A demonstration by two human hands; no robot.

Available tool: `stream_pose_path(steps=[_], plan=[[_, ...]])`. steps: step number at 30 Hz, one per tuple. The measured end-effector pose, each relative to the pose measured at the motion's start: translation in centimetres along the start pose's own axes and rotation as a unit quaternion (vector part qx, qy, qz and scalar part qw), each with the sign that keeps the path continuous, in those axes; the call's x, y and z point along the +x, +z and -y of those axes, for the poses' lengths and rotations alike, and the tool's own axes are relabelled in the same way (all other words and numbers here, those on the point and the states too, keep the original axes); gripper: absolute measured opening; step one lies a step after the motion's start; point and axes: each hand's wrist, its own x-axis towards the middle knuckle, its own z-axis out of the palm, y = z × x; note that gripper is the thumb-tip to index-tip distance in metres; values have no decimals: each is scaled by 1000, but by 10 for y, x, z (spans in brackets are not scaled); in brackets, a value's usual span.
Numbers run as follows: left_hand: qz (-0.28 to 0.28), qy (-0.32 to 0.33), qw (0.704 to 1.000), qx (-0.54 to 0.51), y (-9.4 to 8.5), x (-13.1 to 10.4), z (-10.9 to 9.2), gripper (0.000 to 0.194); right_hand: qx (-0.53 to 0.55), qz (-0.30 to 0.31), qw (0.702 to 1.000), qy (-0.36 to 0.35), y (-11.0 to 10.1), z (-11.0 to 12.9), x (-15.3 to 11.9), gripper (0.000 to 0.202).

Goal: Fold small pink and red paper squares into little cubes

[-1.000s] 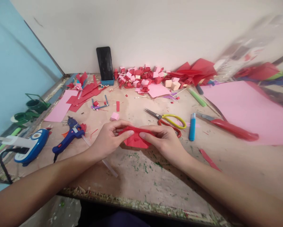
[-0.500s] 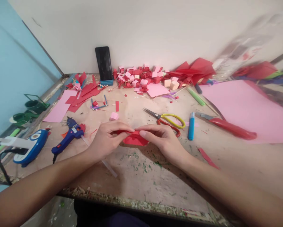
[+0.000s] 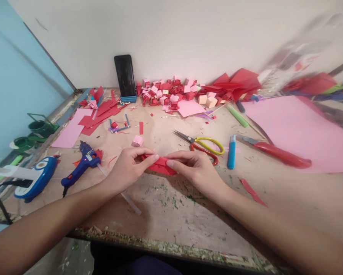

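Observation:
A folded piece of red paper (image 3: pixel 162 165) is held just above the table between both hands. My left hand (image 3: pixel 130 163) pinches its left end between thumb and fingers. At its right side, my right hand (image 3: pixel 193 165) grips it the same way, thumb in front. The fingers cover both ends of the paper. A small pink paper box (image 3: pixel 137 141) sits just beyond my left hand. Scissors (image 3: pixel 200 143) with one yellow and one red handle lie beyond my right hand. To their right is a blue glue tube or marker (image 3: pixel 231 152).
A blue hot glue gun (image 3: pixel 81 162) and a blue-and-white tape dispenser (image 3: pixel 35 179) are at left. Behind stand a phone (image 3: pixel 124 75) and a pile of paper boxes (image 3: pixel 168 93). A red-handled cutter (image 3: pixel 282 154) rests near pink sheets (image 3: pixel 294 126) at right.
The red paper has turned and flattened a little, showing more of its upper face. My left thumb has moved up along its edge, and my hands are slightly farther apart.

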Motion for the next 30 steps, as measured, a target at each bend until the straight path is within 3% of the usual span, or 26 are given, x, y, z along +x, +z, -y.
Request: stream_pose_path(steps=[12, 21, 26, 30], plan=[[2, -31, 999, -33, -4, 4, 0, 27, -28, 11, 1000, 3, -2, -2, 0, 26], [16, 9, 1000, -1, -1, -1, -1, 22, -41, 52, 998, -4, -1, 0, 2, 24], [44, 21, 999, 16, 2, -1, -1, 16, -74, 45, 996, -29, 0, 0, 0, 24], [31, 7, 999, -6, -2, 3, 1, 14, -74, 40, 996, -13, 0, -2, 1, 26]])
